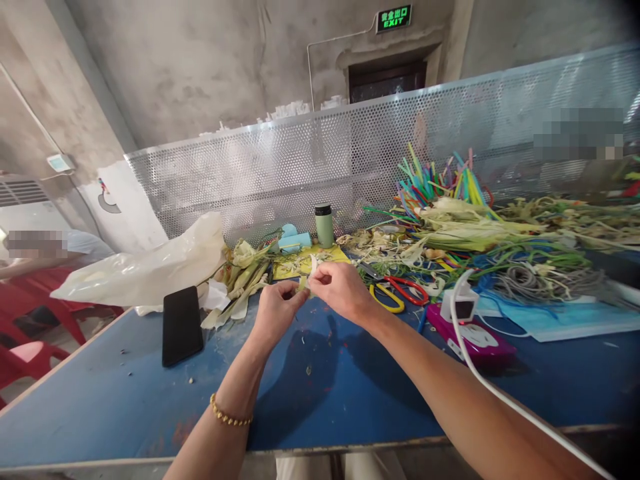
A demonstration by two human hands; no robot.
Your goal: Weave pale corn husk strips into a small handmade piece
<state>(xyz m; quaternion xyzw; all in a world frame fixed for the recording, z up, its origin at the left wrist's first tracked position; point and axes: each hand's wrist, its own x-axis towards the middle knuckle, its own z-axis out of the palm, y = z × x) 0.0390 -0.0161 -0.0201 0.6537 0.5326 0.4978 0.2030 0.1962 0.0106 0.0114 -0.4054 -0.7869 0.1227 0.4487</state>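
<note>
Above the blue table, my left hand and my right hand meet, each closed in a pinch. Between their fingertips is a small, pale husk strip, one end standing up above the right fingers. A yellowish-green part of it shows by the left fingertips; the rest is hidden by the fingers. Just beyond the hands lies a yellow sheet with plant scraps on it. Right of my right hand are scissors with red handles and a tool with yellow handles.
A black phone, plastic bag and dried husks lie left. A green bottle stands behind. Rightward are colourful pipe cleaners, more husks, a purple power strip, white cable and blue mask.
</note>
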